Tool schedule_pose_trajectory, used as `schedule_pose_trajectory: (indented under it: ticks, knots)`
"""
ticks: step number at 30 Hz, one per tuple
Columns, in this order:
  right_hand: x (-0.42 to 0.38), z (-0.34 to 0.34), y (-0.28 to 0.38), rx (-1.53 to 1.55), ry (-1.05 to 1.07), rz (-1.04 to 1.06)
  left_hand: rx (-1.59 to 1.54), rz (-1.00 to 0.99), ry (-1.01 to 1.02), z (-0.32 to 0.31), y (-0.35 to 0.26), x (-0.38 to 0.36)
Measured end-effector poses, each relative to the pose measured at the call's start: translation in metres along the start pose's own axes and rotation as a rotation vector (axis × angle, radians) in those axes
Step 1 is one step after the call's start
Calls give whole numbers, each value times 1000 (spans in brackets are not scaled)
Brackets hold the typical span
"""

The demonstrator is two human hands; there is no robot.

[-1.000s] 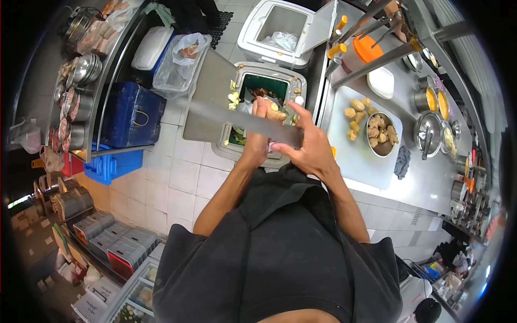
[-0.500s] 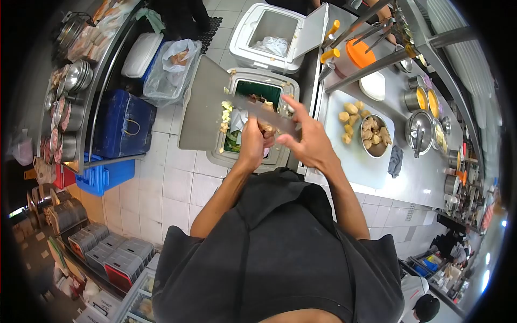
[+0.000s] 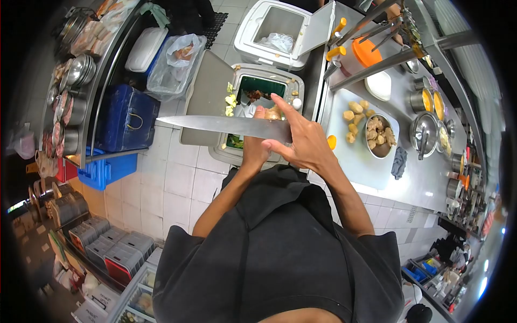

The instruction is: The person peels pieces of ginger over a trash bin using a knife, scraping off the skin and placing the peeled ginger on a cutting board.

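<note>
My right hand (image 3: 312, 141) grips a long kitchen knife (image 3: 231, 126), thumb and forefinger at the base of the blade, and the yellow handle end shows behind the palm. The blade lies level and points left. Behind it, my left hand (image 3: 257, 152) is closed round a piece of ginger (image 3: 273, 113), partly hidden by the blade and fingers. Both hands are above an open waste bin (image 3: 297, 89) with scraps inside and pale trimmings on its rim. On a white cutting board (image 3: 355, 161) to the right lie several pieces of ginger (image 3: 353, 116) and a metal bowl (image 3: 381, 153) of ginger.
Behind the bin stands a second open white bin (image 3: 242, 40). The steel counter (image 3: 412, 185) on the right bears a grey cloth (image 3: 399, 162), pans and containers, beneath overhead rails (image 3: 371, 70). Blue crates (image 3: 121, 121) and a shelf line the left. Another person is at lower right.
The knife blade has swung from slanting across the ginger to lying level and pointing left, nearer my body. My left hand still holds the ginger. The view has shifted slightly.
</note>
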State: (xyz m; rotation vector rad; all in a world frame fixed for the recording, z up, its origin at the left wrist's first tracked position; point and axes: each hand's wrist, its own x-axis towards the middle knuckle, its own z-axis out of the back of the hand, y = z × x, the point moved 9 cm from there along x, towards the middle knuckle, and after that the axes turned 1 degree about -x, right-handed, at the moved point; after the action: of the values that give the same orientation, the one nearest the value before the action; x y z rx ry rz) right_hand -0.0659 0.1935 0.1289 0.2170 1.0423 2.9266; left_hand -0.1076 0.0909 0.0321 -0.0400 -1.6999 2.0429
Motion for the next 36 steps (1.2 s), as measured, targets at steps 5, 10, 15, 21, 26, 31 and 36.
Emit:
schedule_pose_trajectory:
  ticks: [5,10,15,21,26,31,36]
  knots:
    - [-4,-7,-7,0,-3,11,219,-131,64,5,-29,1]
    - [1,-5,-10,51,-65,64,345,-347,-10,0,-25,-6]
    - [4,-8,-11,86,-59,56,50,-24,39,5,-19,12]
    - [15,-16,-56,341,-115,-304,-281,279,10,3,-7,6]
    - [15,-21,-72,432,-55,-400,-806,531,68,-9,19,6]
    - [11,-28,-89,312,-144,-406,-1037,685,101,-7,31,-2]
    - [9,-17,-59,185,-23,-436,-1125,697,110,-13,43,-9]
